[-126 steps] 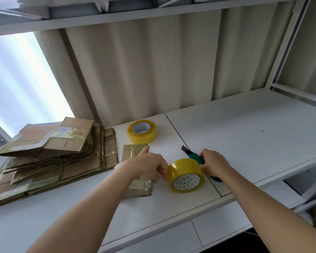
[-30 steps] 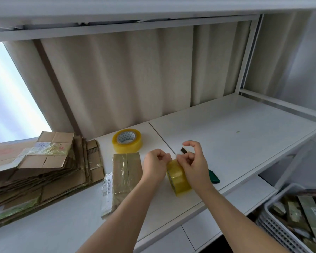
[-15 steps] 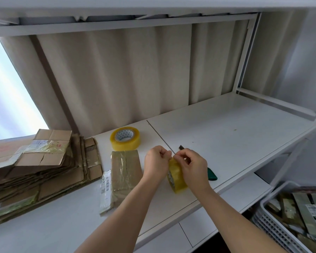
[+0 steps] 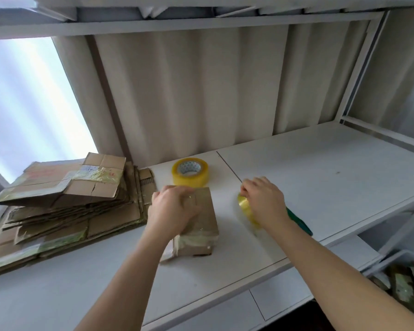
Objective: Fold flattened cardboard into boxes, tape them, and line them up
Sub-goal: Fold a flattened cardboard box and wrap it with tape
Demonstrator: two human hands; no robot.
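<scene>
— Where the white tabletop [image 4: 320,187] crosses the middle of the head view, what is the left hand [image 4: 171,211] doing?

— It lies on the far end of a small brown cardboard box [image 4: 198,225] at centre frame, fingers curled over the box's upper left edge and gripping it. Clear tape runs shiny across the near end of the box, and a loose flap sticks out at its lower left corner.

— And the right hand [image 4: 264,203]?

— It is just right of the box, fingers bent down over a yellow tape roll [image 4: 245,207] standing on edge and holding it. That roll is blurred, so I cannot tell whether any tape is drawn from it.

— Anything beneath that hand?

— A green-handled tool [image 4: 299,222] lies on the tabletop, showing from under the wrist toward the lower right; its front end is hidden.

— What else is on the tabletop?

— A second tape roll [image 4: 190,172] lies flat just beyond the box, apart from both hands. At the left of the frame sits a stack of flattened cardboard [image 4: 65,206], its top sheets patched with yellowish tape.

— And off the tabletop?

— Beige pleated curtain [image 4: 189,91] fills the upper centre, a bright window [image 4: 22,103] the upper left. At the lower right corner is a white basket [image 4: 392,258] holding more flattened pieces.
</scene>
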